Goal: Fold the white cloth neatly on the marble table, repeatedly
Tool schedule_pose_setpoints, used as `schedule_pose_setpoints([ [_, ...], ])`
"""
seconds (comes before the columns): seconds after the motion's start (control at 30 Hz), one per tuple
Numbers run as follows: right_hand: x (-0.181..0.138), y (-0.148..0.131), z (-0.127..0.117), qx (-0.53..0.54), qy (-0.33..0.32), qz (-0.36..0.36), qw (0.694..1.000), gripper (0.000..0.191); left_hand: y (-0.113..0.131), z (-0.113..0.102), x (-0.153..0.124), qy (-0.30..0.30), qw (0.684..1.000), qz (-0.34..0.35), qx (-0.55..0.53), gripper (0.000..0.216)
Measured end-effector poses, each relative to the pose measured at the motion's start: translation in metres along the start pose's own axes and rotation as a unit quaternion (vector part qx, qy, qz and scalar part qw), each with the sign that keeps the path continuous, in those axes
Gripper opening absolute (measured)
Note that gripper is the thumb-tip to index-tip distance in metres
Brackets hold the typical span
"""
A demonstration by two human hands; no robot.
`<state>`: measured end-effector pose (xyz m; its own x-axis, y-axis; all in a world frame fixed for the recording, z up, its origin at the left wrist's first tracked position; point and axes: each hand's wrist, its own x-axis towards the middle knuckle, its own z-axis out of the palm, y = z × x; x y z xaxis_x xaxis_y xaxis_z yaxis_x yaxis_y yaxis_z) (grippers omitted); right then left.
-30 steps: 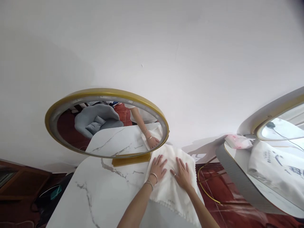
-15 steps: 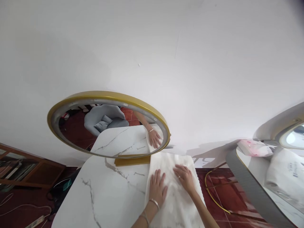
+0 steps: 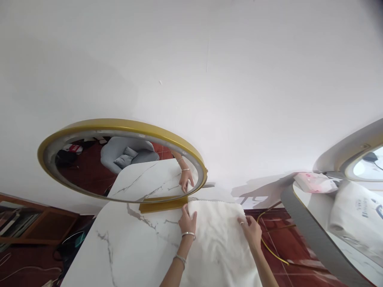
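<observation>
A white towel (image 3: 218,239) lies spread on the right part of a white marble table (image 3: 128,247). My left hand (image 3: 188,221) pinches the towel's far left corner, close to the gold base of a round gold-framed mirror (image 3: 119,159). My right hand (image 3: 251,229) grips the towel's far right corner at the table's right edge. Both wrists wear thin bracelets. The mirror shows my left hand and the tabletop.
A white wall stands behind the table. To the right a second table (image 3: 317,235) carries a pink packet (image 3: 312,181) and a white bag (image 3: 356,217) beneath another mirror. A yellow hose (image 3: 269,247) lies on the red tiled floor. A dark wooden shelf (image 3: 18,219) sits at far left.
Both hands left the flat middle of the towel, moved apart to its two far corners and closed on them. The view shifted slightly left.
</observation>
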<state>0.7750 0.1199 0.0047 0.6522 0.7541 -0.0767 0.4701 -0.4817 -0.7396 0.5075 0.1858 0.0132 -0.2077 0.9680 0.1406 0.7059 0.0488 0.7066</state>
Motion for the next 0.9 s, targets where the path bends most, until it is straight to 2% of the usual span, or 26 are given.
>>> schedule_pose_setpoints([
  [0.07,0.001,-0.011,-0.006,0.050,-0.035,0.001,0.998,0.035,0.013,-0.011,-0.001,0.003,0.999,0.016,-0.035,0.039],
  [0.17,0.005,-0.026,-0.017,0.044,-0.086,-0.071,0.993,0.030,0.029,-0.037,-0.006,0.077,0.991,0.106,-0.015,0.033],
  [0.27,0.011,-0.048,-0.028,0.018,-0.139,-0.143,0.980,0.020,0.041,-0.073,-0.002,0.150,0.966,0.208,0.024,0.020],
  [0.37,0.015,-0.086,-0.034,0.087,-0.175,-0.127,0.972,0.019,0.060,-0.112,0.015,0.225,0.929,0.293,0.031,0.013],
  [0.47,0.009,-0.138,-0.029,0.258,-0.185,-0.059,0.946,0.029,0.091,-0.150,0.041,0.338,0.869,0.357,0.050,0.011],
  [0.5,0.005,-0.157,-0.026,0.334,-0.173,-0.039,0.926,0.033,0.103,-0.161,0.051,0.378,0.844,0.375,0.059,0.010],
  [0.57,-0.003,-0.191,-0.018,0.490,-0.121,-0.007,0.863,0.038,0.127,-0.180,0.069,0.441,0.801,0.400,0.061,0.009],
  [0.63,-0.012,-0.220,-0.010,0.595,-0.060,0.009,0.801,0.046,0.150,-0.197,0.086,0.472,0.774,0.420,0.051,0.014],
  [0.67,-0.016,-0.232,-0.007,0.620,-0.036,0.007,0.784,0.053,0.160,-0.204,0.094,0.477,0.763,0.433,0.045,0.016],
  [0.73,-0.023,-0.249,-0.003,0.622,-0.005,-0.024,0.783,0.069,0.178,-0.216,0.108,0.483,0.738,0.470,0.034,0.021],
  [0.83,-0.035,-0.263,0.000,0.565,0.034,-0.120,0.816,0.088,0.204,-0.229,0.126,0.486,0.694,0.530,0.028,0.026],
  [0.9,-0.042,-0.268,0.003,0.493,0.065,-0.189,0.847,0.093,0.224,-0.234,0.134,0.482,0.674,0.559,0.034,0.028],
])
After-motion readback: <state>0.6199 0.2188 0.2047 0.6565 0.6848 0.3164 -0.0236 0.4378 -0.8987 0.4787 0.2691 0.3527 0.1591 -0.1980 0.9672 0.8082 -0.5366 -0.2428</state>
